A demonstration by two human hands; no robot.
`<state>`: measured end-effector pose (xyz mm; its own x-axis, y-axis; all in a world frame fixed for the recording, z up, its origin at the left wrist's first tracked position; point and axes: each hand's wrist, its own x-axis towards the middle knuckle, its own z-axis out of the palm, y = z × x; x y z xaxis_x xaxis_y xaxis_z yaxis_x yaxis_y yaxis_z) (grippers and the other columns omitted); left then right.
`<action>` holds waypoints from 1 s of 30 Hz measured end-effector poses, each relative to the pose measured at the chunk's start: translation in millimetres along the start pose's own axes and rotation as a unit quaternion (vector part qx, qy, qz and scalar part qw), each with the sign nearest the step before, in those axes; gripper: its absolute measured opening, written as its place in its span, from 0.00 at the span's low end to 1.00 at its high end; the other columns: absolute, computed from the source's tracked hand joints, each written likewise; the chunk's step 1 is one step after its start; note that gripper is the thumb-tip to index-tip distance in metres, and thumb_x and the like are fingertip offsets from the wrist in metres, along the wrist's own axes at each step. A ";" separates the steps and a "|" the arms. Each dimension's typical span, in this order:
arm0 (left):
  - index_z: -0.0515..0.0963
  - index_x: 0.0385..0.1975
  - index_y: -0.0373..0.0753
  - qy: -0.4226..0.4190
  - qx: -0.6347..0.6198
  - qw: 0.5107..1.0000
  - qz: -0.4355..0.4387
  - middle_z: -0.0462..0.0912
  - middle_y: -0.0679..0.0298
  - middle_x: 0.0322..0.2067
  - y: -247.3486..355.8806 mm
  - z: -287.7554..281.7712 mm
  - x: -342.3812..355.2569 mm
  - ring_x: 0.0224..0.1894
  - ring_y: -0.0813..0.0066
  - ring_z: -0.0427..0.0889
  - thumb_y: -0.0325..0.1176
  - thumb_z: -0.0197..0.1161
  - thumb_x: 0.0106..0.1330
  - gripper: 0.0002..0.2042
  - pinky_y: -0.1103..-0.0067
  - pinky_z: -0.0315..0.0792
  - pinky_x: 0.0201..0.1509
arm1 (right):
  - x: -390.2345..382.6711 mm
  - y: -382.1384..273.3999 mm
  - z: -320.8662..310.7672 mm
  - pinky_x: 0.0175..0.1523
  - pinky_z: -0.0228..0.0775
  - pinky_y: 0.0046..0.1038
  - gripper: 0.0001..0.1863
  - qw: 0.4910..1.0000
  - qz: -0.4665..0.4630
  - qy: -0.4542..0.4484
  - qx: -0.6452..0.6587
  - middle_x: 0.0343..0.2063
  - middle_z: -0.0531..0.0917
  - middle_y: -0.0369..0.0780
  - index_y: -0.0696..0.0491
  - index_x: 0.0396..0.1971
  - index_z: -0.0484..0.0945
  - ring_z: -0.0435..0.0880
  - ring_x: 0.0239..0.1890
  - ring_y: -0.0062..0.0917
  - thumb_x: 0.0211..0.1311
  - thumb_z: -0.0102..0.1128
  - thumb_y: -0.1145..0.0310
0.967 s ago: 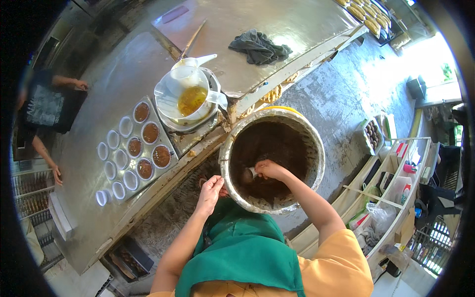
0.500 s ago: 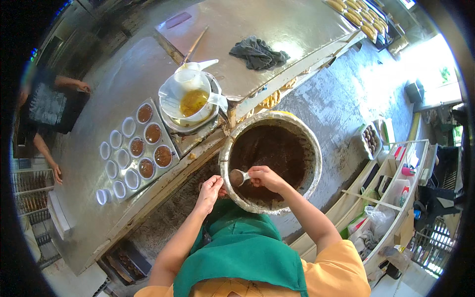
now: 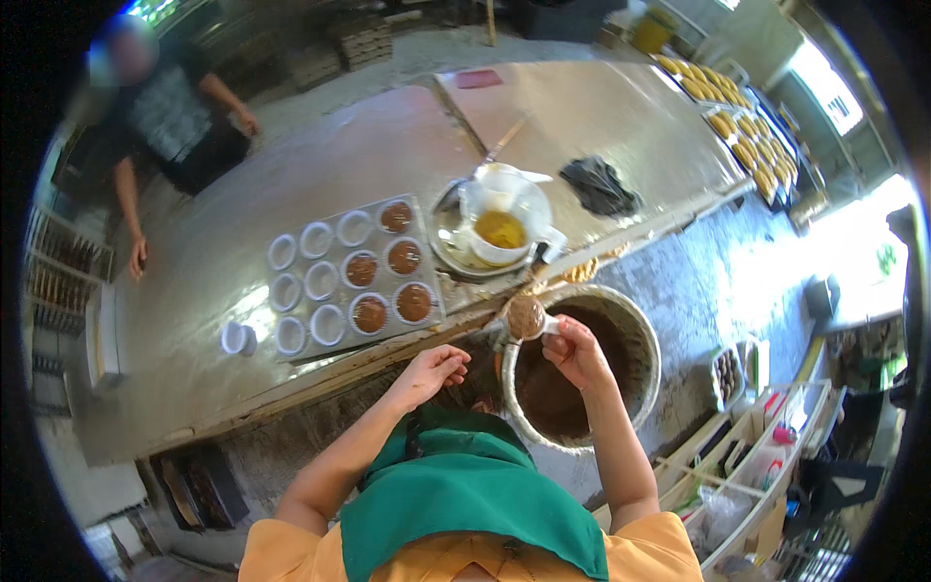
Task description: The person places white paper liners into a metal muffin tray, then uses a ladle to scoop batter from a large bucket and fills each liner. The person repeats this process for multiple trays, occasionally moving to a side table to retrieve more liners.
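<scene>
My right hand grips a white scoop full of brown batter, raised above the bucket of batter. My left hand, fingers curled together and seemingly empty, is left of the bucket, near the table edge. A metal tray of paper cups, several holding brown batter, lies on the steel table. A stack of white cups stands left of it. Beside the tray, plastic jugs, one with yellow liquid, sit in a round dish, a long-handled tool behind them.
A co-worker stands across the table at upper left. A dark cloth lies right of the jugs. Trays of long golden pastries are at upper right. A shelf unit with bags and boxes is at right, a rack at left.
My right hand has lifted the scoop from inside the bucket to above its rim. My left hand has left the rim and moved right. The view has tilted upward, showing more of the table.
</scene>
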<state>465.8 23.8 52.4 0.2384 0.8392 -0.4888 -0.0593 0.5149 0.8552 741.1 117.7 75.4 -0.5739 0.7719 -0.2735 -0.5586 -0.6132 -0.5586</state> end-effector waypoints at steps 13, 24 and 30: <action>0.78 0.37 0.35 0.269 0.293 0.876 0.272 0.78 0.58 0.28 43.9 -166.4 -27.3 0.30 0.68 0.77 0.28 0.57 0.62 0.08 0.75 0.71 0.38 | 229.4 86.6 196.0 0.25 0.66 0.30 0.11 0.719 -0.314 0.011 -0.620 0.16 0.77 0.43 0.60 0.33 0.78 0.77 0.20 0.27 0.60 0.59 0.66; 0.81 0.30 0.41 0.372 0.463 0.719 0.361 0.75 0.60 0.33 66.8 -237.5 24.7 0.41 0.59 0.73 0.25 0.64 0.53 0.05 0.68 0.69 0.46 | 261.2 106.6 221.1 0.36 0.69 0.45 0.06 0.481 -0.304 -0.082 -0.819 0.25 0.77 0.53 0.59 0.30 0.71 0.77 0.31 0.51 0.58 0.55 0.72; 0.82 0.26 0.42 0.349 0.509 0.686 0.385 0.75 0.62 0.33 75.0 -245.9 44.4 0.42 0.61 0.74 0.26 0.65 0.51 0.04 0.68 0.70 0.46 | 245.7 99.5 244.5 0.37 0.69 0.45 0.06 0.479 -0.314 -0.063 -0.817 0.26 0.77 0.52 0.59 0.31 0.71 0.77 0.32 0.50 0.57 0.55 0.72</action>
<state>233.6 142.8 52.4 -0.0276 0.8562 0.5159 0.8856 -0.2184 0.4099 398.1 205.3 144.0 -0.6890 0.6384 0.3432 0.5113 0.7637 -0.3942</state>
